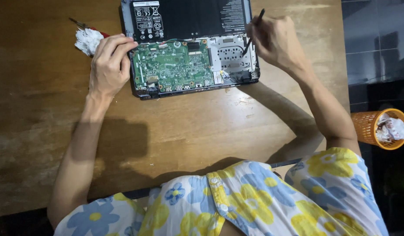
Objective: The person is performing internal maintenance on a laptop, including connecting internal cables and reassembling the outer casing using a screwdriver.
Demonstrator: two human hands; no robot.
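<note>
An opened laptop [191, 48] lies bottom-up on the wooden table [188, 126], showing a green circuit board [171, 65], a black battery and a silver empty bay at the right. My left hand [109, 65] rests at the laptop's left edge, fingers curled against the casing, gripping nothing that I can see. My right hand [274, 41] holds a thin black tool [253, 31] like a pen, its tip down in the silver bay.
A white crumpled cloth [87, 40] with a red-handled tool beside it lies left of the laptop. An orange wastebasket [376, 127] with crumpled paper stands on the dark tiled floor at the right. My flowered shirt fills the lower edge.
</note>
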